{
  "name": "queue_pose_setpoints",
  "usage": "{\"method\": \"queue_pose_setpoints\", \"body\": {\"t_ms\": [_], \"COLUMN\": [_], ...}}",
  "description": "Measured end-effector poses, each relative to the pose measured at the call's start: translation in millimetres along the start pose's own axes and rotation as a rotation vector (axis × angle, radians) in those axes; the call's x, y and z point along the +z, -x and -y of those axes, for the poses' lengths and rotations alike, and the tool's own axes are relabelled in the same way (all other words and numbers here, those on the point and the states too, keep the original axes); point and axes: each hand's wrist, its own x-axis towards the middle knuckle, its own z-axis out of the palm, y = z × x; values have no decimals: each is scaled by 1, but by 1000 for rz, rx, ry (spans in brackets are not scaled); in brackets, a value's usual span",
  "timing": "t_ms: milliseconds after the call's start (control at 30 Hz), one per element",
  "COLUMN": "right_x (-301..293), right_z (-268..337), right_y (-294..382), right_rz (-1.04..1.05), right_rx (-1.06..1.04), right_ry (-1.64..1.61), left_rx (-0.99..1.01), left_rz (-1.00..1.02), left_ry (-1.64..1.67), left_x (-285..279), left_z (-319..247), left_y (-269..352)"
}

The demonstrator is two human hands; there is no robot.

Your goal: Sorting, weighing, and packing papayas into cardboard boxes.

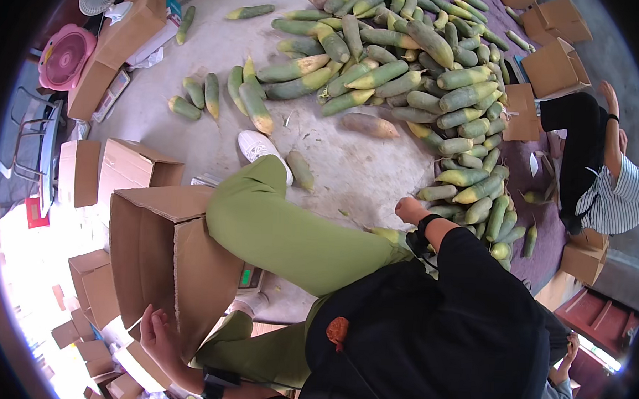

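My left hand is at the lower left, by the open mouth of a tall cardboard box. Its fingers are loosely bent with nothing visible in them; whether they touch the box, I cannot tell. The box stands against my bent knee, and a scale with a green display shows beside it. My right hand is curled above the floor, no object showing in it. Just below it lies a green radish, partly hidden by my leg. A large heap of green radishes spreads beyond that hand.
Several loose radishes lie on the concrete floor. More cardboard boxes stand along the left, near a pink fan. At the right, a person in a striped shirt sits beyond a purple cloth. Another person is at the lower right.
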Motion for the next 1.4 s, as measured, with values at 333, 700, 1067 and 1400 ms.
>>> {"method": "queue_pose_setpoints", "body": {"t_ms": [333, 700, 1067, 1400], "right_x": [-1, -112, -149, -121], "right_z": [-6, -49, -66, -85], "right_y": [-8, -46, -84, -68], "right_rz": [-20, -671, -508, -808], "right_rx": [-16, 292, 411, 270], "right_ry": [-49, -357, -742, -978], "left_rx": [116, 176, 129, 126], "left_rz": [-172, -314, -268, -261], "left_ry": [-144, -183, -249, -184], "left_x": [14, 27, 33, 33], "left_z": [-3, -11, -20, -13], "left_y": [36, 51, 52, 48]}}
